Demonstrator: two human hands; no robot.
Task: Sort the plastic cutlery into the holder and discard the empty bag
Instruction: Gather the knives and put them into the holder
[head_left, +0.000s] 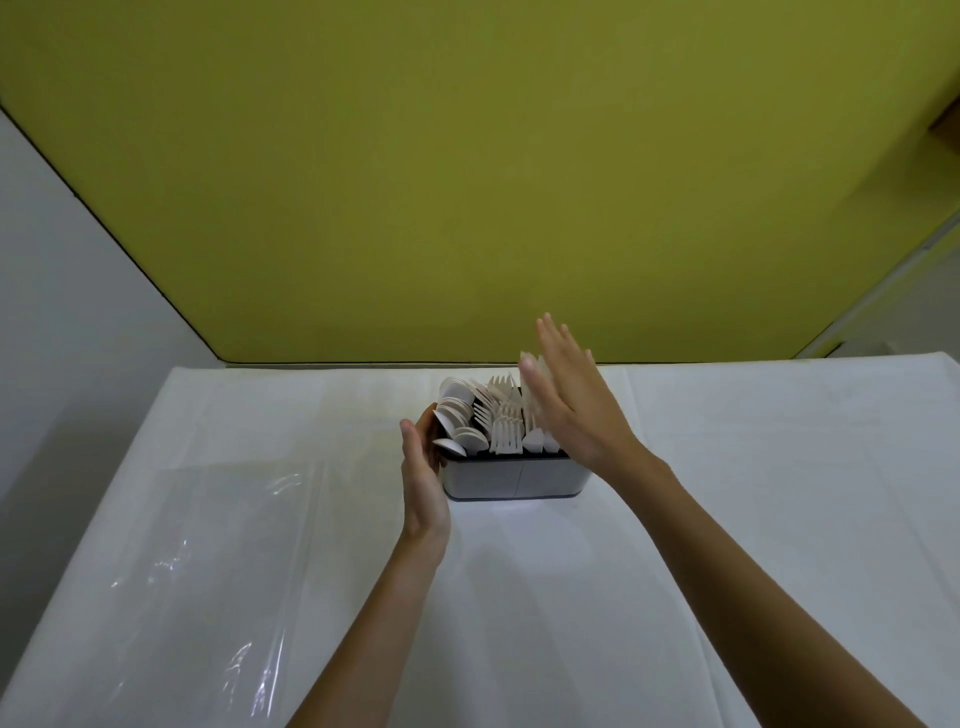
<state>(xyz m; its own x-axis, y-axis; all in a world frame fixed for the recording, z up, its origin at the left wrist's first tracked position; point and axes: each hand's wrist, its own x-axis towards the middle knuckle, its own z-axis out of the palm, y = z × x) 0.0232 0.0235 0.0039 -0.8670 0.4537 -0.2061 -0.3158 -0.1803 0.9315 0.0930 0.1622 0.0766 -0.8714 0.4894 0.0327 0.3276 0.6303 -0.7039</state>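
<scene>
— Cloth (727, 493), white: what lies on it?
— Clear bag (208, 545), flat, at left; holder (514, 475) mid-table, packed with spoons (457, 415), forks (504, 421), knives (535, 436). Olive wall (467, 182) behind.
— Hands?
— Flat, both: left hand (423, 467) at holder's left end, right hand (571, 400) beside knives; neither grips.

Holder (514, 475): left end hidden behind left hand (423, 478); knives (534, 441) partly covered by blurred right hand (576, 410).

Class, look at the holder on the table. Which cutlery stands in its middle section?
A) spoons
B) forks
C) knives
B: the forks stand in the holder between the spoons at its left end and the knives by the right hand.
</scene>
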